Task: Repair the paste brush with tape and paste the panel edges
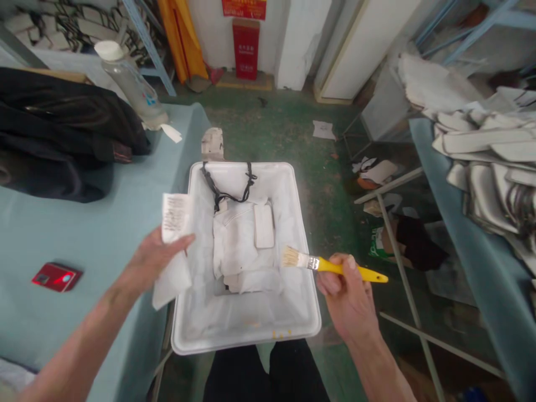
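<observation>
My left hand (pixel 157 254) grips a white flat piece (pixel 172 282) with a printed label (pixel 176 214) at its upper end, beside the left rim of a white plastic bin (pixel 247 326). In my right hand (pixel 349 296) is a paintbrush (pixel 335 266) with a yellow handle; its pale bristles point left, over the bin's right side. Inside the bin lie several white flat pieces (pixel 237 240), one small block-like piece (pixel 264 225) on top. A black cord (pixel 232 198) hangs over the bin's far rim.
On the left blue-green table (pixel 138 234) are a red phone (pixel 57 277), dark clothing (pixel 54 128) and a clear bottle (pixel 133 84). Stacked white pieces (pixel 494 145) cover the right table. A metal frame (pixel 402 268) stands below it. A red box (pixel 246 49) stands by the far wall.
</observation>
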Demonstrator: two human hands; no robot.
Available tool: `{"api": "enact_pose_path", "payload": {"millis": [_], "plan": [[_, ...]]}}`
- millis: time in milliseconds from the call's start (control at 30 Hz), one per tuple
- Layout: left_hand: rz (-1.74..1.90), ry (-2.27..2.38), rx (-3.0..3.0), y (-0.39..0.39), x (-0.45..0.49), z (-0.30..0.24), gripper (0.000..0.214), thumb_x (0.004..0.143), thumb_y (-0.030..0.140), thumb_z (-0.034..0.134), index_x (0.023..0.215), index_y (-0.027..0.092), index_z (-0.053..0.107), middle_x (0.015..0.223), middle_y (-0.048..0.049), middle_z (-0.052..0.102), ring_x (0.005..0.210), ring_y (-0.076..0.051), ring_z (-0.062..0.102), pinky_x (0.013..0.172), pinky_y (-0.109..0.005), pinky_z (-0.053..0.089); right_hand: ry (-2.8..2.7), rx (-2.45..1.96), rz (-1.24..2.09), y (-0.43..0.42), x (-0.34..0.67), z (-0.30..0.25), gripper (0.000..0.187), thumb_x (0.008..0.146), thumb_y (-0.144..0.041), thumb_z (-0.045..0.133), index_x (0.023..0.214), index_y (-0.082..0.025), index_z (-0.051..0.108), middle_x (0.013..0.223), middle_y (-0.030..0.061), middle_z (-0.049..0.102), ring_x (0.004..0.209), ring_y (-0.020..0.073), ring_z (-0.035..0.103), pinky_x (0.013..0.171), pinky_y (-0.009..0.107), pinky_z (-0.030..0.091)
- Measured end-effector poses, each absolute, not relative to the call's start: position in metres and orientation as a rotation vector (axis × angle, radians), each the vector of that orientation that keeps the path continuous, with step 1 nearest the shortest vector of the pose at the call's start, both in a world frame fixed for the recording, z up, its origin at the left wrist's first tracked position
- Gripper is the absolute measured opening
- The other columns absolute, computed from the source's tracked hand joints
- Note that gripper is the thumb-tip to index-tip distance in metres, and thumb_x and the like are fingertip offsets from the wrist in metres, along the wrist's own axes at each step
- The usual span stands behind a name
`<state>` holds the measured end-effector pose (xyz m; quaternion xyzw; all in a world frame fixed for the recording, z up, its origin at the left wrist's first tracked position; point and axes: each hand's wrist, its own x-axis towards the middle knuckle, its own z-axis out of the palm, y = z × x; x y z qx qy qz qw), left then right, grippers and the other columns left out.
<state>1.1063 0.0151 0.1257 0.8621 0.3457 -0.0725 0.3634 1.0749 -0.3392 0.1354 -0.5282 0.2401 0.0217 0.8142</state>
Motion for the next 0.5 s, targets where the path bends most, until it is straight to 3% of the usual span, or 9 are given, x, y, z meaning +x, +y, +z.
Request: {"api": "enact_pose_path", "payload": {"millis": [100,167,400,500], "plan": [[-0.534,0.590,1.844,-0.071,1.063,0.142,0.075,0.071,0.064,0.083,0.128,0.018,0.067,0.109,-0.0081,0.083,0.092,-0.030,0.078,0.076,-0.038,0.065,0.408,-1.196,0.012,-0.366,1.069,0.143,0.048,0.084,-0.069,0.078,0.079,-0.022,0.069,0.050,-0.0085,0.039,0.046,0.0079,0.034,0.047,0.020,0.033],[-0.596,0.522,1.710,-0.131,1.040,0.149,0.075,0.071,0.059,0.082,0.132,0.019,0.065,0.119,-0.0114,0.080,0.107,-0.034,0.076,0.084,-0.041,0.064,0.343,-1.272,-0.019,-0.393,1.063,0.149,0.048,0.087,-0.068,0.076,0.079,-0.021,0.070,0.051,-0.0072,0.042,0.047,0.0080,0.037,0.048,0.021,0.032],[-0.813,0.336,1.594,-0.297,1.001,0.173,0.074,0.064,0.044,0.087,0.130,0.020,0.062,0.112,-0.0071,0.080,0.105,-0.033,0.073,0.091,-0.042,0.061,0.207,-1.475,-0.186,-0.521,1.015,0.177,0.043,0.094,-0.059,0.073,0.077,-0.020,0.071,0.055,-0.0042,0.051,0.045,0.0080,0.042,0.044,0.022,0.033],[-0.841,0.285,1.589,-0.350,0.989,0.180,0.075,0.071,0.047,0.085,0.135,0.018,0.059,0.121,-0.0095,0.078,0.112,-0.034,0.071,0.096,-0.043,0.058,0.163,-1.536,-0.188,-0.568,0.987,0.180,0.039,0.098,-0.052,0.069,0.078,-0.020,0.071,0.052,-0.0049,0.050,0.043,0.0083,0.041,0.042,0.022,0.031]]}}
